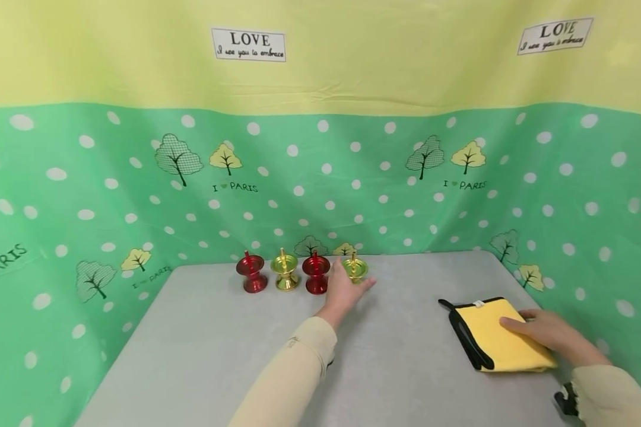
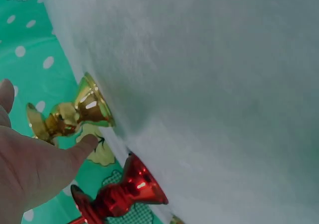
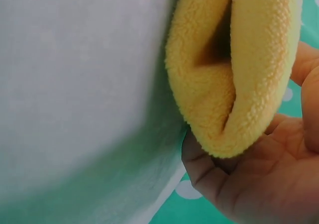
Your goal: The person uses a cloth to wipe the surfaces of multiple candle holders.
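A small gold candle holder with a central spike stands at the right end of a row. My left hand is right at it, thumb and fingers spread around it. In the left wrist view, the thumb lies beside the gold stem, with a gap to the foot; any fingertip contact is hidden. Close by stands a red candle holder. On the right, a folded yellow cloth with black edging lies on the table. My right hand pinches its right edge, thumb on top and fingers underneath.
Left of the left hand stand another red holder, a gold one and a further red one. They line the back edge of the grey table. A green and yellow printed curtain hangs behind and at both sides.
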Demonstrator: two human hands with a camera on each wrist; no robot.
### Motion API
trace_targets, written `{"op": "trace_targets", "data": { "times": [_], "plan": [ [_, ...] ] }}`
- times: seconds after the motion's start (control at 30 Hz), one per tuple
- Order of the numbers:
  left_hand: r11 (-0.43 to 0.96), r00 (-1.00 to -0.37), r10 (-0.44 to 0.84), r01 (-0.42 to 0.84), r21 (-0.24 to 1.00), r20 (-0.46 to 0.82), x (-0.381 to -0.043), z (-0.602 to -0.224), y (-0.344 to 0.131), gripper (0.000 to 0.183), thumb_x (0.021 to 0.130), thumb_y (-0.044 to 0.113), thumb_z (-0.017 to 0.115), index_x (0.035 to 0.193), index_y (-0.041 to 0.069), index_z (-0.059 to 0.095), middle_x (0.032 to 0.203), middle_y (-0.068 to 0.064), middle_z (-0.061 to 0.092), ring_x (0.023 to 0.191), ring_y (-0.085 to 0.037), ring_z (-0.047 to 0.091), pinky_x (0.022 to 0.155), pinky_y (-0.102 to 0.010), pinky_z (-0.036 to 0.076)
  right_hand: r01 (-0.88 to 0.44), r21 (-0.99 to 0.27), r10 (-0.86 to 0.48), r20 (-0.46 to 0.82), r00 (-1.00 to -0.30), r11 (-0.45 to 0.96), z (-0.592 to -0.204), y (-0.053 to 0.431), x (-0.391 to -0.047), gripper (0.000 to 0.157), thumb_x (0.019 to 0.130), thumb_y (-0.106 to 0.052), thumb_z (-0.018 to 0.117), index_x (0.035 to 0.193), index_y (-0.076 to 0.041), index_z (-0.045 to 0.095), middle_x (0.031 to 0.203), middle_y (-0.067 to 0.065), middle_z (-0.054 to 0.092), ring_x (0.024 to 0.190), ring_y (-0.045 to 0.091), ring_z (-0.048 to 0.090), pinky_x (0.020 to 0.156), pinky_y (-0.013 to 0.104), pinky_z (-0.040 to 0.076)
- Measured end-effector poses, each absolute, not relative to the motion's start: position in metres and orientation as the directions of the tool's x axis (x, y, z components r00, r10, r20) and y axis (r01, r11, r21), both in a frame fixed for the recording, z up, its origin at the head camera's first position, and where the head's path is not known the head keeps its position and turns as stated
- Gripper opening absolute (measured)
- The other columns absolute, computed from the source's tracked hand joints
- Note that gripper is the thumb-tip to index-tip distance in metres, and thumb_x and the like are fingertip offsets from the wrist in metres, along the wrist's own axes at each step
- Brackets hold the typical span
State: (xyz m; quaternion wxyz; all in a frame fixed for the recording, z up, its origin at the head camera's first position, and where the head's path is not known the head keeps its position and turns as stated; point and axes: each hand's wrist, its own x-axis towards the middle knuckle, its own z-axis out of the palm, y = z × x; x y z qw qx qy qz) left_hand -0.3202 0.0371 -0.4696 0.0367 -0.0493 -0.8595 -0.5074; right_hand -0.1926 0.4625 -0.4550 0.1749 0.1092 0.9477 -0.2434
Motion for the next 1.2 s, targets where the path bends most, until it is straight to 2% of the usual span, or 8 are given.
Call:
{"op": "trace_targets", "data": {
  "times": [0.13,0.23,0.3,0.4,0.53,0.77,1.0,1.2],
  "plan": [
    [0.476,-0.997,0.013,0.078,0.876,0.082,-0.323,-0.467,0.044,0.109,0.088,0.038,0.090,0.165,-0.003,0.025,0.167,-0.028,0.039,0.153,-0.044,0.043,0.128,-0.053,0.037,0.312,-0.504,0.102,-0.402,-0.910,0.805,-0.453,0.461,-0.195,0.112,0.101,-0.070,0.057,0.146,0.030,0.031,0.136,0.049,0.052,0.115,0.051,0.062,0.096,0.059,0.055],
    [0.469,-0.997,-0.011,0.064,0.881,0.079,-0.330,-0.470,0.048,0.106,0.088,0.035,0.090,0.165,-0.001,0.027,0.164,-0.025,0.042,0.152,-0.041,0.046,0.127,-0.051,0.039,0.372,-0.608,0.099,-0.433,-0.896,0.701,-0.452,0.459,-0.194,0.102,0.102,-0.062,0.062,0.145,0.026,0.036,0.111,0.031,0.069,0.097,0.034,0.069,0.085,0.048,0.059],
    [0.456,-0.996,-0.022,0.066,0.887,0.085,-0.333,-0.472,0.049,0.102,0.088,0.032,0.090,0.164,-0.001,0.030,0.161,-0.025,0.045,0.149,-0.041,0.048,0.126,-0.051,0.041,0.404,-0.677,0.091,-0.448,-0.889,0.615,-0.451,0.458,-0.193,0.091,0.103,-0.056,0.064,0.143,0.022,0.039,0.097,0.014,0.073,0.086,0.026,0.070,0.078,0.042,0.059],
    [0.443,-0.995,-0.029,0.072,0.894,0.095,-0.336,-0.475,0.049,0.099,0.088,0.029,0.091,0.163,0.000,0.033,0.158,-0.024,0.049,0.145,-0.040,0.052,0.123,-0.051,0.044,0.434,-0.746,0.073,-0.465,-0.882,0.505,-0.449,0.457,-0.190,0.086,0.106,-0.049,0.063,0.148,0.018,0.031,0.092,0.005,0.073,0.082,0.023,0.072,0.075,0.040,0.061],
    [0.423,-0.993,-0.044,0.084,0.902,0.114,-0.339,-0.479,0.047,0.093,0.087,0.026,0.092,0.160,0.002,0.039,0.153,-0.023,0.056,0.140,-0.039,0.057,0.119,-0.052,0.049,0.448,-0.804,0.037,-0.473,-0.880,0.392,-0.446,0.453,-0.186,0.087,0.109,-0.049,0.058,0.157,0.012,0.020,0.097,0.005,0.075,0.087,0.024,0.075,0.078,0.043,0.064],
    [0.362,-0.990,-0.005,0.131,0.923,0.143,-0.332,-0.475,0.039,0.090,0.084,0.028,0.094,0.156,0.006,0.045,0.153,-0.018,0.058,0.140,-0.036,0.058,0.118,-0.050,0.050,0.422,-0.853,0.005,-0.442,-0.897,0.308,-0.427,0.429,-0.184,0.074,0.110,-0.051,0.055,0.153,0.004,0.030,0.099,0.004,0.076,0.090,0.025,0.077,0.080,0.045,0.065],
    [0.243,-0.967,0.191,0.215,0.946,0.170,-0.295,-0.452,0.015,0.090,0.081,0.030,0.097,0.156,0.017,0.048,0.153,-0.007,0.058,0.136,-0.028,0.061,0.115,-0.048,0.053,0.348,-0.898,-0.120,-0.390,-0.913,0.268,-0.402,0.383,-0.186,0.059,0.112,-0.047,0.051,0.141,0.003,0.043,0.102,0.003,0.076,0.090,0.024,0.079,0.080,0.044,0.067],
    [0.201,-0.918,0.355,0.259,0.945,0.176,-0.257,-0.436,-0.003,0.096,0.076,0.026,0.100,0.156,0.016,0.047,0.147,0.000,0.064,0.128,-0.025,0.067,0.108,-0.041,0.058,0.303,-0.907,-0.158,-0.359,-0.920,0.292,-0.380,0.317,-0.190,0.067,0.111,-0.047,0.055,0.148,0.006,0.037,0.103,0.007,0.075,0.089,0.025,0.078,0.078,0.043,0.066]
  ]
}}
